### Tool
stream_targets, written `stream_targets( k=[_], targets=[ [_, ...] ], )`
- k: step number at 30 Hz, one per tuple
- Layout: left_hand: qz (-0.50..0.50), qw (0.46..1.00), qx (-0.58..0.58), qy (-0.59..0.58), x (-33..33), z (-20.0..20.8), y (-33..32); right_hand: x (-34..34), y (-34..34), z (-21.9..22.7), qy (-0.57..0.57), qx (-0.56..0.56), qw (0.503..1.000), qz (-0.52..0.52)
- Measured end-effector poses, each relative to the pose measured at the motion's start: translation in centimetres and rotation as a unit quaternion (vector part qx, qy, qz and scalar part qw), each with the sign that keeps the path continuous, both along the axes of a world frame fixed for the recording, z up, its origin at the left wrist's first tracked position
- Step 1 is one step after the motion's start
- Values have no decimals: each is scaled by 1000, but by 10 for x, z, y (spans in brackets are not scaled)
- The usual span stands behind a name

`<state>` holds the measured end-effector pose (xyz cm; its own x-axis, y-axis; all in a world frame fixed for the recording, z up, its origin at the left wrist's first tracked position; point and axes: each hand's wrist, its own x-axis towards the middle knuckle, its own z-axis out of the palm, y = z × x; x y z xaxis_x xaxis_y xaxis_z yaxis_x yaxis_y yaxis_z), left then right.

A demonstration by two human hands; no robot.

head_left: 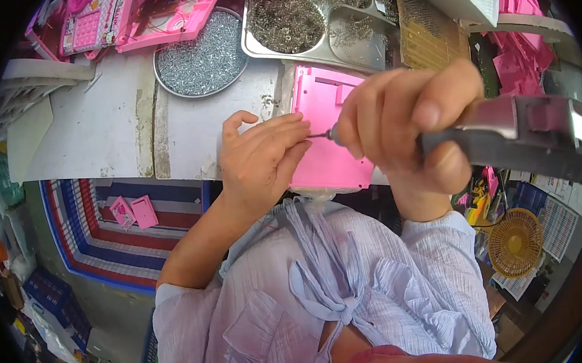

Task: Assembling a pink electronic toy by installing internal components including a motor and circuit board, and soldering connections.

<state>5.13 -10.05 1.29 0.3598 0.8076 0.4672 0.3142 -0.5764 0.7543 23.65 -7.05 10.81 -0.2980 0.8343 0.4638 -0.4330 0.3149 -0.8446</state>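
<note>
A pink plastic toy housing panel (330,164) lies on the worktable in front of me, with slots and small holes along its edges. My right hand (402,123) is wrapped around a dark and silver electric screwdriver (527,139), held almost level above the panel's right side. Its thin bit points left, and the tip reaches the fingertips of my left hand (259,153). That hand rests over the panel's left edge with thumb and fingers pinched together at the bit. Whatever is between those fingertips is too small or hidden to make out.
Beyond the panel stand a round metal dish of silver screws (201,56) and a steel tray (328,40) of small metal parts. Pink toy housings (165,21) are piled far left. Below the table's left edge, a striped basket (99,242) holds two pink pieces. A yellow fan (515,243) is at right.
</note>
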Motion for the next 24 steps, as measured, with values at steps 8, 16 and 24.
stream_targets(
  k=[8, 16, 24],
  targets=[
    [10, 999, 46, 2, -5, -2, -2, -7, -15, -5, 15, -31, 999, -4],
    [56, 990, 100, 88, -52, -2, 67, -11, -28, -9, 6, -63, 997, -47],
    [163, 962, 104, 192, -62, -30, 96, -8, -39, -29, 16, -48, 999, 18]
  ],
)
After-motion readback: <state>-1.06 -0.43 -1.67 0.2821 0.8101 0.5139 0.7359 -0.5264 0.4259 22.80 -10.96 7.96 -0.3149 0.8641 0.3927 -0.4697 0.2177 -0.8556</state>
